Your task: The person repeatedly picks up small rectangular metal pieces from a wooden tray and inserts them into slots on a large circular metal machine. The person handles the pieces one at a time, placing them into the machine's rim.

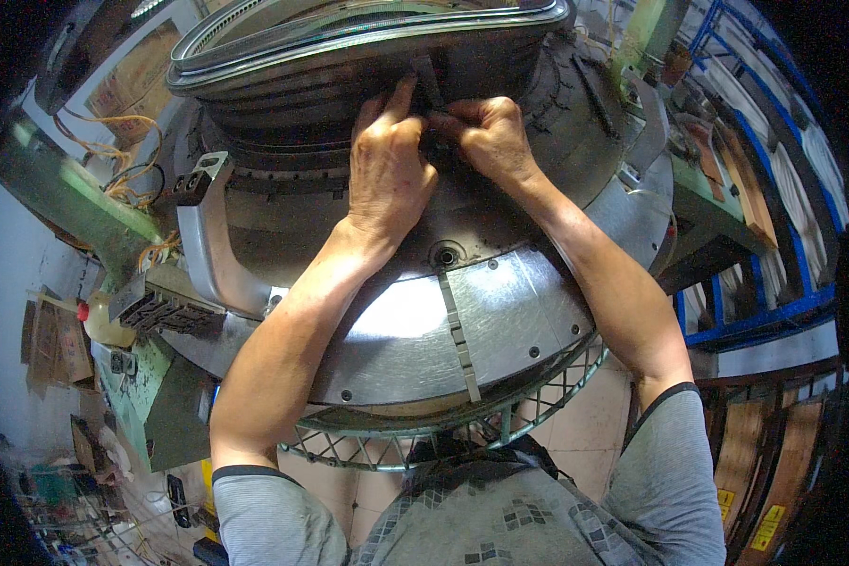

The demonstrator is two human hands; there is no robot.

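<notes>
Both my arms reach up to a large round machine with a dark ribbed cylinder [283, 118]. My left hand [387, 170] lies against the cylinder's front, index finger stretched upward and the other fingers partly bent; I see nothing held in it. Close by on the right, my right hand [495, 141] is closed in a pinch, its fingertips at the foot of a narrow dark strip [428, 80]. What sits between those fingertips is too dark to make out. Below the hands, a slotted metal strip [459, 340] lies across the shiny curved plate [387, 330], under a round bolt hole [445, 255].
A bright metal ring [368, 40] tops the cylinder. On the left stand a curved grey bracket [212, 236] and a green machine arm [75, 198] with orange cables. A green lattice rim [557, 387] runs below the plate. Blue racks [764, 316] stand at right.
</notes>
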